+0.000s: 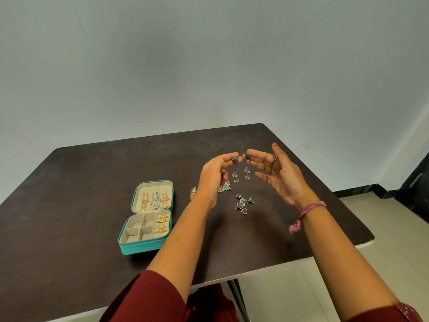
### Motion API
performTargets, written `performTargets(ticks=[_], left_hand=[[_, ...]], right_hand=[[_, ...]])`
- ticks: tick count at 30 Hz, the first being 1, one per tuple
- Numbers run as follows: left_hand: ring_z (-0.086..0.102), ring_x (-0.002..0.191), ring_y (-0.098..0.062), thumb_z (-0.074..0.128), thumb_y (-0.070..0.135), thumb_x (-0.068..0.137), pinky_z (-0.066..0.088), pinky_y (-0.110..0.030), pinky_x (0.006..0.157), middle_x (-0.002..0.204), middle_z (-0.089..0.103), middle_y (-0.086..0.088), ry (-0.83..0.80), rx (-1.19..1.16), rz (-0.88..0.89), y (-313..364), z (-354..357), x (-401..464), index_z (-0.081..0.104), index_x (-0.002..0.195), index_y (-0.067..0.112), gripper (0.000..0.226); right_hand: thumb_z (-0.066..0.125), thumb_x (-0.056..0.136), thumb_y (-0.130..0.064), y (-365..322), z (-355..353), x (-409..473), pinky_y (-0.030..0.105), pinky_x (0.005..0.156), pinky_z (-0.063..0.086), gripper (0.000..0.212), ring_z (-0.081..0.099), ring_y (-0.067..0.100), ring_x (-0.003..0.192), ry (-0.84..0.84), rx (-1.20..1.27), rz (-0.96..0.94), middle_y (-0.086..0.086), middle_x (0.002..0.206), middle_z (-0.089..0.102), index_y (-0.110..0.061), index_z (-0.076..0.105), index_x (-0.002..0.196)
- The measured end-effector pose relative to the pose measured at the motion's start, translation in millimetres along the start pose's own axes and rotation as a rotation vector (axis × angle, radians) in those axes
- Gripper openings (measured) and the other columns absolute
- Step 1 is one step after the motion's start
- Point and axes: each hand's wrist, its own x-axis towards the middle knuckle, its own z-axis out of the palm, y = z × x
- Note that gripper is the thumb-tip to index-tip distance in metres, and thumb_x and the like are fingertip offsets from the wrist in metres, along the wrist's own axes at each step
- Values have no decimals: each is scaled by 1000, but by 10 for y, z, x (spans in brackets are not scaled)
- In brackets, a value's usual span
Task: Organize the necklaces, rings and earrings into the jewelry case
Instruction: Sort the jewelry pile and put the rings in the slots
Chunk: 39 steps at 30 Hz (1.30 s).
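Both hands are raised above the dark table. My left hand pinches a silver dangling earring by its stud. My right hand pinches the matching silver earring, and the two hang side by side. The teal jewelry case lies open at the left. Its lid holds three necklaces, and gold rings fill the right slots. Silver earrings lie on the table below my hands. A small silver piece and a gold piece sit partly hidden behind my left wrist.
The case's divided left compartments look bare. The table's right edge drops to a tiled floor, and a pale wall stands behind the table.
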Motion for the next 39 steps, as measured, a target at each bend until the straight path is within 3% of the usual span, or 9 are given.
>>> performTargets(ticks=[15,20,23,27,31,39], left_hand=[[20,42,-10,30,6,89,22,-18,39,102,73,7,85,64,-86,-283,197,295,69,106,19,45],[24,39,-6,35,0,83,22,-16,35,106,72,1,71,80,-130,-352,184,386,69,102,17,42],[32,35,-2,47,6,87,25,-13,35,95,70,-3,58,117,-145,-383,172,421,71,100,16,29],[51,42,7,59,11,91,33,-3,43,83,69,3,34,112,-93,-470,176,461,70,105,8,18],[67,83,3,60,10,91,45,-7,70,91,74,4,1,150,-42,-551,146,519,70,96,17,13],[58,70,-6,62,20,90,44,-22,67,80,71,3,68,430,-35,-639,141,568,65,88,24,5]], right_hand=[[29,100,-47,329,-228,447,38,104,39,56,61,12,113,53,26,29,1,113,71,-13,73,105],[48,96,-38,492,-247,557,36,100,42,33,60,11,114,76,-36,12,-4,109,72,-22,76,94],[65,87,-22,607,-255,595,30,95,45,17,64,6,104,84,-67,-42,-2,104,73,-19,74,100],[71,81,-12,645,-247,645,20,82,48,21,67,2,87,116,-42,-69,0,93,75,-11,73,101],[71,82,-12,666,-285,670,15,80,49,18,67,1,85,113,-77,-73,-1,91,75,-11,73,100],[65,89,-15,733,-336,683,19,84,50,11,68,13,87,34,-281,-63,10,89,75,-14,70,98]])
